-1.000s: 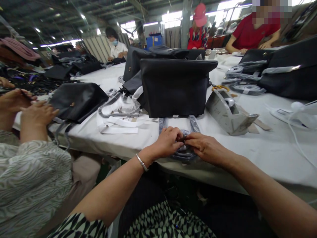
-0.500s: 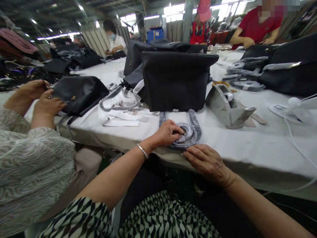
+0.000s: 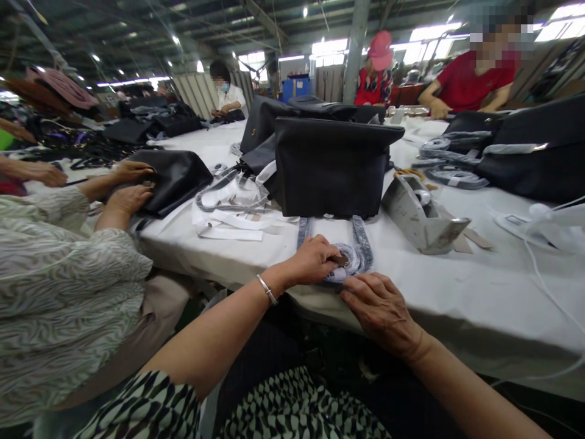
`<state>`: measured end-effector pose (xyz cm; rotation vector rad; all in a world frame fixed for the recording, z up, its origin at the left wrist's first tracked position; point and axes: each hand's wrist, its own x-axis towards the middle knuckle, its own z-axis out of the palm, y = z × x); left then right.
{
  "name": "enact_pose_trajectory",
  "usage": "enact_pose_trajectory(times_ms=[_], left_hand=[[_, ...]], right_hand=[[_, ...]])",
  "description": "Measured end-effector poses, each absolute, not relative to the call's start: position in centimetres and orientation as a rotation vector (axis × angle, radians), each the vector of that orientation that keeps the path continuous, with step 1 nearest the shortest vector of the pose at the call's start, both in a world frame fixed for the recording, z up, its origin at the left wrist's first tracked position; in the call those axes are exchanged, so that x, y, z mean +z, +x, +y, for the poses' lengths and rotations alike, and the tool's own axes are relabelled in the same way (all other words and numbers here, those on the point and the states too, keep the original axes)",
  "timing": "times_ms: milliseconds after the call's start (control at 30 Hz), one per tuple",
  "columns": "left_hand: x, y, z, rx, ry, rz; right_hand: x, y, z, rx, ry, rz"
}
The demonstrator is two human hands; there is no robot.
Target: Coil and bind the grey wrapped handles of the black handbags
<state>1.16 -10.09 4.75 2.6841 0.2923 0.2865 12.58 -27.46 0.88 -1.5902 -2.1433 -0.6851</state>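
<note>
A black handbag (image 3: 331, 167) stands upright on the cloth-covered table in front of me. Its plastic-wrapped handle (image 3: 362, 241) loops down toward the table's front edge. Within that loop lies a coiled strap (image 3: 351, 259) in clear wrapping. My left hand (image 3: 313, 259), a silver bangle at its wrist, closes its fingertips at the coil's centre. A small brownish piece shows at those fingertips; its kind is unclear. My right hand (image 3: 377, 305) has its fingers together at the bottom of the handle loop, on the table edge. The thumb side partly hides its grip.
A grey metal tape dispenser (image 3: 425, 222) stands to the right, near a white cable (image 3: 543, 277). White paper strips (image 3: 233, 231) lie at left. A co-worker's hands (image 3: 130, 189) are on another black bag (image 3: 178, 180). More bags (image 3: 539, 140) with wrapped straps are at right.
The view has shifted slightly, so the table sits lower. My left fingers have moved a little at the coil. The neighbour's hands have come onto their bag, and another person's hand appears far left.
</note>
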Motion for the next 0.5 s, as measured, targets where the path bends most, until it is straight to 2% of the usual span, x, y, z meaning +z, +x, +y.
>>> enact_pose_trajectory(times_ms=[167, 500], left_hand=[[4.8, 0.7, -11.3, 0.364, 2.833, 0.136], [2.6, 0.7, -11.3, 0.499, 2.817, 0.125]], right_hand=[[1.0, 12.0, -27.4, -0.699, -1.477, -2.151], [2.1, 12.8, -26.8, -0.358, -1.546, -2.152]])
